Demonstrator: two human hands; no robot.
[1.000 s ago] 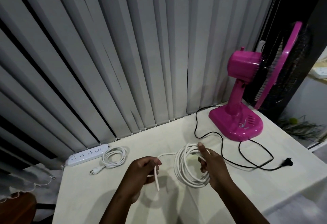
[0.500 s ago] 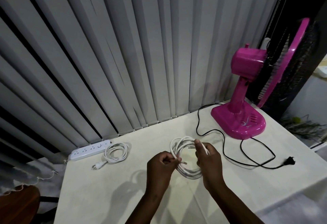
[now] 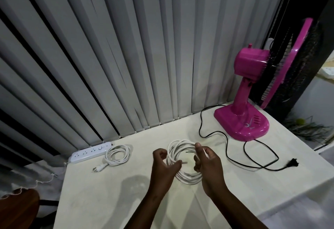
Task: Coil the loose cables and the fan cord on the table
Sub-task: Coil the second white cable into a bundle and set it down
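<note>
A white cable (image 3: 188, 178), wound into a round coil, hangs between my hands above the table's middle. My right hand (image 3: 207, 163) grips the coil's right side, thumb on top. My left hand (image 3: 165, 163) pinches the coil's left side and the cable's free end, which points into the ring. The pink fan (image 3: 249, 91) stands at the back right. Its black cord (image 3: 235, 149) lies loose in curves across the table and ends in a plug (image 3: 292, 162) near the right edge.
A white power strip (image 3: 90, 152) lies at the back left with its own coiled white cord (image 3: 117, 154) and plug beside it. Grey vertical blinds (image 3: 126, 57) run behind the cream table (image 3: 108, 201). A brown chair seat (image 3: 18, 209) shows at lower left.
My left hand moved right from the table's middle to the coil, bringing the cable's free end up to it. The coil has grown tighter and both hands now hold it.
</note>
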